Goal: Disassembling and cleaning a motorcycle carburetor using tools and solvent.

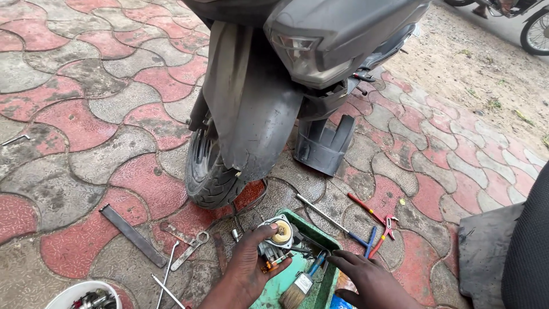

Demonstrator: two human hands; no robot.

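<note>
Carburettor [278, 237] sits in the left hand [251, 266], fingers wrapped under its metal body so the round, yellowish opening faces up toward the camera, where it can be looked into. The hand holds it just above the green tray [286, 280], so anything dropping from it would likely land in the tray rather than on the paving [86, 114]. The right hand [366, 277] lies half open, palm down, at the tray's right edge, clamped on nothing, its fingertips beside the paintbrush [300, 286] that rests in the tray with its bristles toward the person. Tools lie spread on the paving within arm's reach: a long screwdriver [329, 217], red-handled pliers [377, 220], a flat metal bar [132, 234] and a spanner [191, 247]. The scooter [269, 86] stands just ahead, rear wheel [209, 171] near the tray. A white bowl [80, 294] of small parts sits at lower left.
</note>
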